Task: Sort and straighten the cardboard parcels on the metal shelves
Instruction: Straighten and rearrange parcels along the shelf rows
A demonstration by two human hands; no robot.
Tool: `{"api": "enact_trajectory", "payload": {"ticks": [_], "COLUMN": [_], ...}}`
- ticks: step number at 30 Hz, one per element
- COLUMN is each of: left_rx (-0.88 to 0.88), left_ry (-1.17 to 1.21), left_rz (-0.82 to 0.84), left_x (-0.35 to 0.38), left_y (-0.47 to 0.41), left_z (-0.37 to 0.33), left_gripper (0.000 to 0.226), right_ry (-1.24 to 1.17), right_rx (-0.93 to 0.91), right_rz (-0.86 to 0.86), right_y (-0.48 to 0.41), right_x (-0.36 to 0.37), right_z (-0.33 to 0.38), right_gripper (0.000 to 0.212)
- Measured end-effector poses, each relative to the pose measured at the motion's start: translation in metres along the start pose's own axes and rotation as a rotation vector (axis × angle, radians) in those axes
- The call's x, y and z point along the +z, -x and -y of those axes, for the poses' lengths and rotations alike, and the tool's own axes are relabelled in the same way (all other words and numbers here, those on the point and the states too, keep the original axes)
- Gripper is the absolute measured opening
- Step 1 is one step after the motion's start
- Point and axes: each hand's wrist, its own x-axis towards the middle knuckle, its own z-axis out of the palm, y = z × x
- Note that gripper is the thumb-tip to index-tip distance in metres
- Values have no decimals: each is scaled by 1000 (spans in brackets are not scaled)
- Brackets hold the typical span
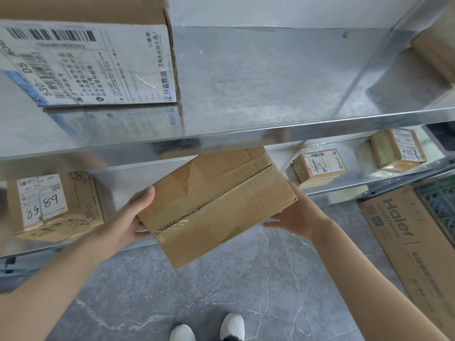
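Brown box (216, 200) was not yet on lower shelf (339, 187). Left hand (130, 217) fingers clamped box; right hand (301, 212) fingers pressed it, straight. Sorting was unfinished.

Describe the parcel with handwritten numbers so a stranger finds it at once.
Look at the lower metal shelf. At its left end sits a cardboard parcel, left of the held box. Only it has white labels handwritten 85 and 89.

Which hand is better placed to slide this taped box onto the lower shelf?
Probably the left hand: it grips the taped box with thumb on top, while the right hand only rests open against its end.
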Motion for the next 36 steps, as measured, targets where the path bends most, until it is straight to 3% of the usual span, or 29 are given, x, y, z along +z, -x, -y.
{"api": "enact_trajectory", "payload": {"ticks": [3, 10, 13, 17, 22, 23, 26, 28, 33, 36], "left_rx": [-78, -147, -175, -190, -129, -96, 28, 105, 184, 169], "left_ry": [120, -97, -75, -15, 15, 26, -2, -18, 41, 96], "left_rz": [-40, -133, -136, -130, -151, -151, -167, -210, -347, -173], "left_x": [3, 19, 30, 42, 32, 30, 58, 76, 89, 94], "left_y": [-5, -18, -18, -11, -21, -24, -6, -8, 9, 26], "left_z": [4, 10, 17, 16, 29, 34, 10, 1, -17, -26], "left_gripper": [87, 124, 102, 118, 111, 99, 32, 24, 34, 69], "right_ry": [-226, -171, -89, 22, 184, 227, 295, 301, 366, 371], "right_rx": [-8, -155, -183, -212, -293, -309, -357, -370, -401, -406], "right_rz": [119, 195, 288, 306, 388, 389, 390, 385, 359, 330], "right_y": [7, 28, 31, 41, 47, 47, 48, 48, 48, 48], "right_x": [11, 27, 28, 26, 35, 38, 44, 43, 43, 44], "right_z": [0, 7, 5, 3, 4, 4, 3, 2, 8, 11], "right_gripper": [56, 41, 56, 66, 72, 70, 74, 77, 78, 76]}}
